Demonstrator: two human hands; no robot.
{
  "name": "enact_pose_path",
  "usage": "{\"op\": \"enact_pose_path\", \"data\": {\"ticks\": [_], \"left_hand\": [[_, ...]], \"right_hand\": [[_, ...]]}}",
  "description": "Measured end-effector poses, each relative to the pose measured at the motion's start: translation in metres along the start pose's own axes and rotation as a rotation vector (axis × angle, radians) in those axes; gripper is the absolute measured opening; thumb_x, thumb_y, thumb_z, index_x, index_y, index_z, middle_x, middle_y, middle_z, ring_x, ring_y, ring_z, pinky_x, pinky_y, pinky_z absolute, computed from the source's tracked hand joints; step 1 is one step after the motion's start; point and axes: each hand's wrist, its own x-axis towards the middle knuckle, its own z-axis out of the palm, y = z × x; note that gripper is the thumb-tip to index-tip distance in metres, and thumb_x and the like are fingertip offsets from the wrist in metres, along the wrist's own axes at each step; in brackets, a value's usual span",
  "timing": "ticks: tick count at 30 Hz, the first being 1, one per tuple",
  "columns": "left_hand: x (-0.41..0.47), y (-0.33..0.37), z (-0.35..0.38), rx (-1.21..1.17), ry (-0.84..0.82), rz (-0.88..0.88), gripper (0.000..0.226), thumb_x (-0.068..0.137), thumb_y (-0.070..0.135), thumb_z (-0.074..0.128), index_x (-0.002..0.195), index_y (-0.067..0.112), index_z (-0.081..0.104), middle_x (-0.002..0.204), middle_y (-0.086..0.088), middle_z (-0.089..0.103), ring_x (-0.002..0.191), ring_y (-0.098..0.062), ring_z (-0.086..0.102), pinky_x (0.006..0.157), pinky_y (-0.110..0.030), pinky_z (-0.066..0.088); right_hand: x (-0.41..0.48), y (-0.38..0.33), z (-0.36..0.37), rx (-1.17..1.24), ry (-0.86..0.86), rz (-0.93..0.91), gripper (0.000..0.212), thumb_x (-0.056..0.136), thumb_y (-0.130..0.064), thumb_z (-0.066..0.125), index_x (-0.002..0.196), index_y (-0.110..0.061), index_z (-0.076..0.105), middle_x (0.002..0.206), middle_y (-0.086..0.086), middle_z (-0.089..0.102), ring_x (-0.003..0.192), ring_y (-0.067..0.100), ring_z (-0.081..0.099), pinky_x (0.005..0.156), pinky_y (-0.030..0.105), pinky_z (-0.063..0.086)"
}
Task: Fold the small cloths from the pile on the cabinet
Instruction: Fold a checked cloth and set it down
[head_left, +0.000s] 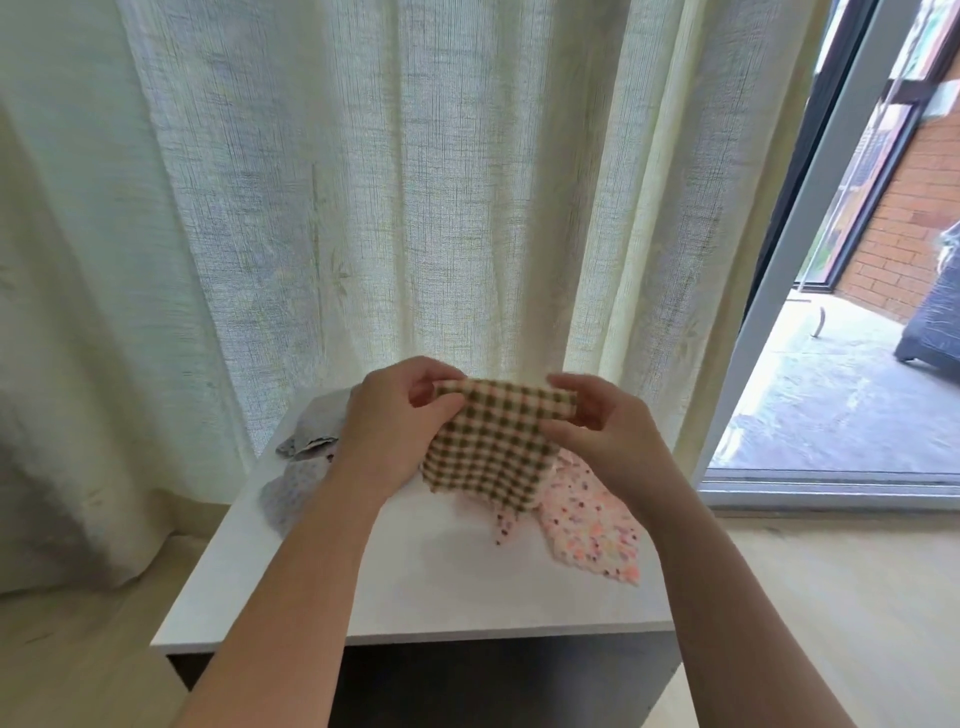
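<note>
Both hands are on the checked cloth (488, 457). The left hand (400, 415) pinches one top corner and the right hand (605, 423) pinches the other, held apart with the top edge stretched between them. The cloth hangs from that edge over the white surface (415, 587); whether its lower hem touches down, I can't tell.

Just below and to the right of the checked cloth lies a pink speckled cloth (592, 525), partly hidden behind it. To the left of the checked cloth sit a grey cloth (311, 423) and a pale dotted cloth (288, 491), both loose and crumpled. Behind the checked cloth hangs the cream curtain (415, 208).

My read is that this is the squaring-up before the first fold, and it's early going, since nothing lying there looks folded. To do it well, hold that top edge taut and level so the creases drop out. Then lay the cloth flat on the bare surface in front of it, away from the pink one so the hem doesn't snag it. Match corner to corner before pressing the crease. It looks a soft, limp weave, so a slack pinch would likely let it sag.
</note>
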Motion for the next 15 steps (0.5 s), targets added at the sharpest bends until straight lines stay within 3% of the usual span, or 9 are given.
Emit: {"op": "enact_pose_path", "data": {"ticks": [3, 6, 8, 10, 13, 15], "left_hand": [[0.0, 0.0, -0.003, 0.256, 0.012, 0.064, 0.016, 0.082, 0.028, 0.074, 0.076, 0.037, 0.063, 0.085, 0.016, 0.062, 0.082, -0.003, 0.059, 0.08, -0.026, 0.049], [-0.003, 0.003, -0.005, 0.373, -0.21, 0.102, 0.02, 0.077, 0.038, 0.077, 0.086, 0.032, 0.061, 0.097, 0.021, 0.053, 0.091, 0.001, 0.054, 0.082, -0.023, 0.043], [-0.007, 0.007, 0.001, 0.372, -0.317, 0.11, 0.024, 0.079, 0.036, 0.076, 0.097, 0.031, 0.062, 0.092, 0.021, 0.057, 0.087, 0.005, 0.055, 0.076, -0.009, 0.038], [-0.008, 0.01, 0.007, 0.45, -0.304, 0.173, 0.009, 0.088, 0.03, 0.067, 0.096, 0.025, 0.065, 0.082, 0.016, 0.056, 0.075, 0.002, 0.052, 0.067, -0.006, 0.035], [-0.004, 0.01, 0.005, 0.298, -0.256, 0.103, 0.017, 0.095, 0.019, 0.056, 0.087, 0.029, 0.067, 0.074, 0.013, 0.063, 0.071, -0.001, 0.056, 0.065, -0.011, 0.038], [0.001, 0.004, -0.003, 0.086, -0.251, -0.037, 0.029, 0.095, 0.009, 0.05, 0.08, 0.027, 0.066, 0.065, 0.016, 0.063, 0.066, -0.001, 0.055, 0.069, -0.016, 0.041]], "right_hand": [[0.001, 0.005, -0.002, -0.236, 0.038, -0.108, 0.02, 0.085, -0.015, 0.073, 0.09, -0.034, 0.068, 0.093, -0.01, 0.067, 0.088, 0.003, 0.062, 0.086, 0.023, 0.047], [-0.001, 0.001, 0.001, -0.285, -0.013, -0.188, 0.021, 0.09, -0.019, 0.066, 0.088, -0.039, 0.062, 0.109, -0.019, 0.058, 0.105, -0.007, 0.054, 0.092, 0.013, 0.036], [-0.001, -0.002, 0.005, -0.25, -0.035, -0.205, 0.01, 0.09, -0.028, 0.063, 0.091, -0.038, 0.064, 0.11, -0.02, 0.064, 0.111, -0.001, 0.057, 0.1, 0.03, 0.041], [-0.002, -0.005, 0.005, -0.201, -0.062, -0.199, 0.012, 0.084, -0.04, 0.061, 0.094, -0.035, 0.065, 0.1, -0.013, 0.07, 0.103, 0.008, 0.064, 0.096, 0.044, 0.048], [-0.001, -0.002, 0.0, -0.189, -0.179, -0.141, 0.031, 0.074, -0.042, 0.072, 0.103, -0.031, 0.067, 0.097, -0.009, 0.072, 0.098, 0.012, 0.067, 0.095, 0.045, 0.051], [-0.002, 0.003, -0.003, -0.233, -0.234, -0.115, 0.019, 0.077, -0.03, 0.077, 0.095, -0.031, 0.069, 0.092, -0.016, 0.07, 0.094, 0.013, 0.068, 0.093, 0.046, 0.053]]}}
